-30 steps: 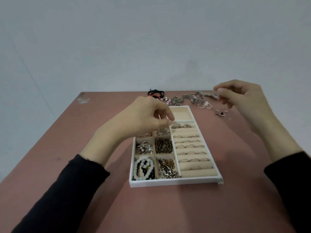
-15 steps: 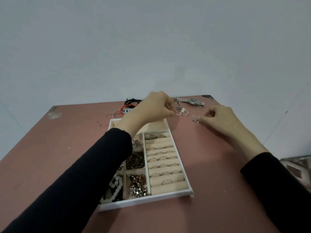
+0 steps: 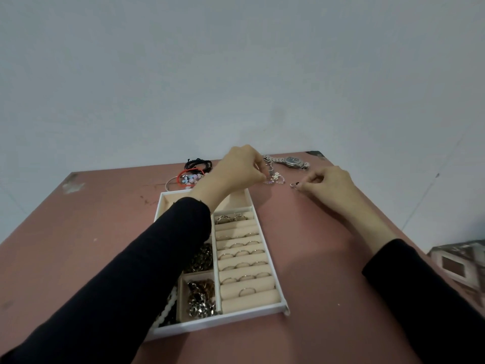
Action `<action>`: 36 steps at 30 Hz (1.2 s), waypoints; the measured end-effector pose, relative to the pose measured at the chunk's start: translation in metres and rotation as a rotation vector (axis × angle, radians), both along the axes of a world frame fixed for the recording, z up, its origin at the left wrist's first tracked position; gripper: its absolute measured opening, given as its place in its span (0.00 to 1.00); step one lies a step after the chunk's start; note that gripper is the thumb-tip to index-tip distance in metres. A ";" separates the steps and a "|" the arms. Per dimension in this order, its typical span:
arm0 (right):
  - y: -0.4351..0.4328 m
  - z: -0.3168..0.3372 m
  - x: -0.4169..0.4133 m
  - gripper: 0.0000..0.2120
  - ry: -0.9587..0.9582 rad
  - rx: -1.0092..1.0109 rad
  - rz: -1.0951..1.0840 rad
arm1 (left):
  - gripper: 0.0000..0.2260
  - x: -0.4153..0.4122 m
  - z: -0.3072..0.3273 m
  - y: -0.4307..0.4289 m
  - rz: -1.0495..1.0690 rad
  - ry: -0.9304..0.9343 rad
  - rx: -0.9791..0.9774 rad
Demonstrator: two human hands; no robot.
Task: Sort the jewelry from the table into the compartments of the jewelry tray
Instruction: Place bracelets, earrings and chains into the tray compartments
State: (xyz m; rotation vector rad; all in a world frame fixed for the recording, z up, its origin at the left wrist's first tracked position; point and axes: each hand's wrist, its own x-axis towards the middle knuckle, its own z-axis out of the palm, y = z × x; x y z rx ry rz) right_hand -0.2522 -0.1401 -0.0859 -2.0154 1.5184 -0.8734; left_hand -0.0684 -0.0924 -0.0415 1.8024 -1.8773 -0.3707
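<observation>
Tray: white rectangular jewelry tray [image 3: 273, 310] with beige lining on the reddish-brown table [image 3: 328, 271]; rings sit in the padded rolls on its right side, chains fill small compartments.
Left hand: left hand [image 3: 237, 166] reaches across the tray's far end, fingertips pinched at a small pearl-and-silver piece [image 3: 275, 177] on the table.
Right hand: right hand [image 3: 329, 181] rests on the table, fingertips closed on a small silver ring [image 3: 293, 185].
Far edge: silver metal wristwatch [image 3: 288, 162]; black cords and red bracelet [image 3: 194, 170] behind the tray.

Scuffed reddish table [image 3: 86, 232] against plain grey wall [image 3: 236, 69]
</observation>
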 end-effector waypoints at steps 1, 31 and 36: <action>0.000 0.002 0.000 0.03 -0.058 -0.014 -0.005 | 0.06 -0.001 0.000 -0.002 0.001 -0.007 0.000; 0.019 0.025 0.007 0.03 -0.739 -0.138 0.049 | 0.05 -0.006 -0.023 -0.030 -0.012 -0.263 0.006; 0.025 0.027 0.011 0.03 -0.765 -0.102 0.073 | 0.05 0.004 -0.007 -0.005 -0.024 -0.037 -0.089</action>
